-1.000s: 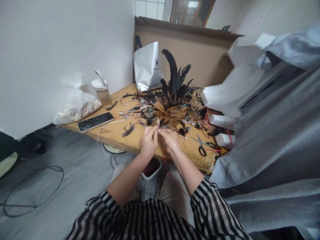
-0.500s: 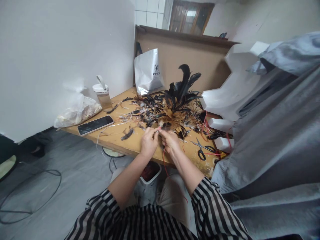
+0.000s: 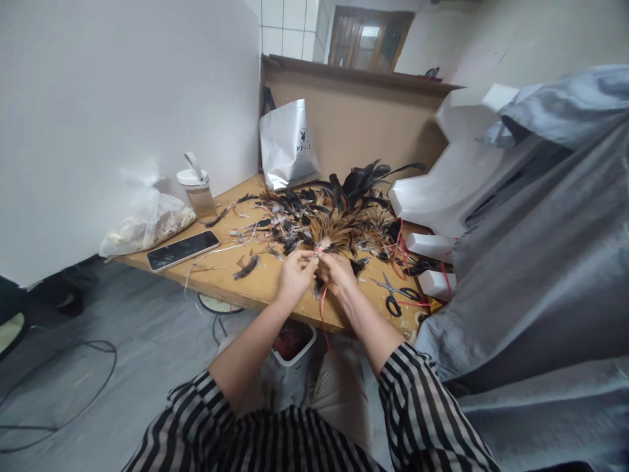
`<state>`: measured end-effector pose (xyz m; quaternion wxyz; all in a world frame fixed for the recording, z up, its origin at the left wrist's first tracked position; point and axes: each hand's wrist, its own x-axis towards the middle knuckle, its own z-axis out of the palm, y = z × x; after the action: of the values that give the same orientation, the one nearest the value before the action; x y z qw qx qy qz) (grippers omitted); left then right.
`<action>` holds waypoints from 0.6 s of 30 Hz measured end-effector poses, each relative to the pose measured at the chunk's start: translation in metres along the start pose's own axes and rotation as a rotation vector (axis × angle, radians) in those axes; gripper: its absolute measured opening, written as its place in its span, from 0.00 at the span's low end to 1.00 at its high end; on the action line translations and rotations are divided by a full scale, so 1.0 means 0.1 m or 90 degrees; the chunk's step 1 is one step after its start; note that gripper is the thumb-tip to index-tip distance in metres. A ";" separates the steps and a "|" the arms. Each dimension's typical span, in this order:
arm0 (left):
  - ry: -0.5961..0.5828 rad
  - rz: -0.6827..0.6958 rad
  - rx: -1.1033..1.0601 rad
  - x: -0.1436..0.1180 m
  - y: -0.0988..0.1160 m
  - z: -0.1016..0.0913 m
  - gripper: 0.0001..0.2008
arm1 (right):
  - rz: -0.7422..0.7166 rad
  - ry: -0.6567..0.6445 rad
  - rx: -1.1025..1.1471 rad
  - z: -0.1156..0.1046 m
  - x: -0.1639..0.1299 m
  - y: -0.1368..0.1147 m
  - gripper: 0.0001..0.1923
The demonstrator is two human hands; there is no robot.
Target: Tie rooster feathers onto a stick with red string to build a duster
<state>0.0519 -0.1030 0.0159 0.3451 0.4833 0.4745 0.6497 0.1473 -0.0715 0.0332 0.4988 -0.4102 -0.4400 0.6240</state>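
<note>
A bundle of brown and black feathers (image 3: 328, 229) fans out away from me, with its bound base at my fingertips. Red string (image 3: 323, 308) shows at that base and hangs down past the table edge toward my lap. My left hand (image 3: 297, 276) is closed in a pinch on the red string at the left of the base. From the right, my right hand (image 3: 339, 272) pinches the string too, its fingertips almost meeting the left ones. Long black plumes (image 3: 366, 183) lean to the right above the bundle. Exactly what lies inside each pinch is partly hidden.
Loose feathers (image 3: 289, 216) cover the table (image 3: 236, 278) behind my hands. Scissors (image 3: 393, 293) lie to the right, near white foam blocks (image 3: 436, 285). Leftward are a phone (image 3: 183, 250), a lidded cup (image 3: 197, 193) and a plastic bag (image 3: 147, 223). A bin (image 3: 295, 351) stands below.
The long black plumes have dropped from upright to leaning right. My fingertips have shifted slightly at the bundle's base, both hands still pinching there. The view has shifted a little.
</note>
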 end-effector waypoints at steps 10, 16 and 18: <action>-0.094 -0.253 -0.300 0.20 0.10 -0.01 0.15 | -0.010 -0.111 -0.113 -0.13 0.20 -0.10 0.17; -0.017 -0.309 -0.345 0.33 -0.01 -0.03 0.09 | -0.160 -0.010 -0.441 -0.07 0.40 -0.15 0.18; 0.012 -0.333 -0.367 0.36 -0.04 -0.03 0.07 | -0.194 0.002 -0.508 -0.03 0.43 -0.16 0.18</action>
<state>0.0388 -0.0696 0.0232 0.6165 0.2230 0.3828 0.6509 0.1474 -0.0264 0.0449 0.3882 -0.5024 -0.7015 0.3237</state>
